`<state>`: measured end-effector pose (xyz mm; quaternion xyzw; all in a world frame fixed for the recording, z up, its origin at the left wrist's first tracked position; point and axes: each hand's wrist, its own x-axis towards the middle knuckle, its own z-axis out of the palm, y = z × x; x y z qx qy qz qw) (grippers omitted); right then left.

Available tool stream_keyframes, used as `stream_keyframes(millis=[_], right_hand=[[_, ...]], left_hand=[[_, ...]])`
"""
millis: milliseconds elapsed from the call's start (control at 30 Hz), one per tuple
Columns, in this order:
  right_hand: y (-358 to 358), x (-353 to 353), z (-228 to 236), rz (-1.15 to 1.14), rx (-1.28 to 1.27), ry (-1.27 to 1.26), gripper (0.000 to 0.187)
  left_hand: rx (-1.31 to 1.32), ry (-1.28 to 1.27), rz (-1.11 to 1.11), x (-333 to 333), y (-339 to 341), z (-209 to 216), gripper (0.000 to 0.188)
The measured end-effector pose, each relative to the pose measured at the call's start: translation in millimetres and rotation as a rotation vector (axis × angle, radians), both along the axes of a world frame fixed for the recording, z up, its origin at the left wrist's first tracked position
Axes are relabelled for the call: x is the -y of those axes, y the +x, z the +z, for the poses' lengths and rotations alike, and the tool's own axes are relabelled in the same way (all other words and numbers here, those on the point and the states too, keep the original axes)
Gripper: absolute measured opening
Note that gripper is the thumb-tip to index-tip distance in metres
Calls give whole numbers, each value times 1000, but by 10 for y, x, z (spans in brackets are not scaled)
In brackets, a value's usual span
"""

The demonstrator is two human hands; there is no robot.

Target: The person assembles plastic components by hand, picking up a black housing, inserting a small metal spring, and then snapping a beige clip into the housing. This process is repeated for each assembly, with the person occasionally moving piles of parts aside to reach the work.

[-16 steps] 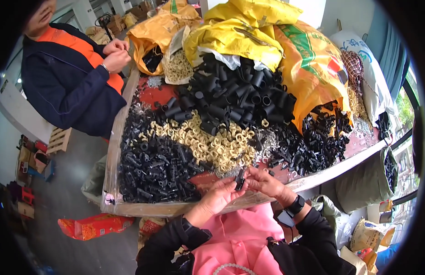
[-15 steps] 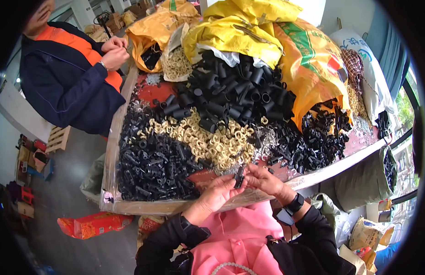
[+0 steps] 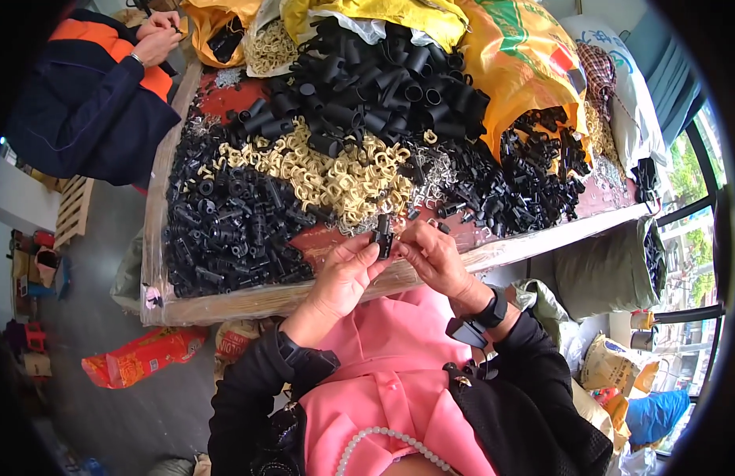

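Left hand (image 3: pixel 342 276): fingers pinch black part (image 3: pixel 385 232), likely steadying it
Right hand (image 3: pixel 435 258): fingers bunched beside it, grip unclear
Gold clips (image 3: pixel 359 176): heaped near, probably for reach

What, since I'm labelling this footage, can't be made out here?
All in the head view:
Black part: partly covered by the left hand.
Right hand: anything pinched is too small to tell.
Co-worker: head cut off by upper edge.
Yellow bag: top cut off, same edge.
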<state>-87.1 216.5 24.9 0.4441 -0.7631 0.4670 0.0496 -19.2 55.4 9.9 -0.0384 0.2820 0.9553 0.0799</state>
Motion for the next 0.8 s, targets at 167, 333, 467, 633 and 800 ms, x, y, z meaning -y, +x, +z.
stream_keyframes(millis=[167, 333, 467, 633, 800], right_hand=[[-42, -39, -62, 129, 772, -263, 11], [-144, -54, -115, 251, 1026, -317, 11], [-130, 35, -89, 237, 964, -292, 10], [-108, 34, 80, 76, 328, 69, 8], [60, 33, 189, 27, 109, 93, 7]], left_hand=[[50, -38, -79, 54, -32, 113, 21], [100, -48, -80, 106, -67, -47, 24], [159, -87, -121, 117, -110, -74, 25], [188, -140, -136, 124, -79, -41, 24], [184, -189, -139, 76, 26, 45, 23]])
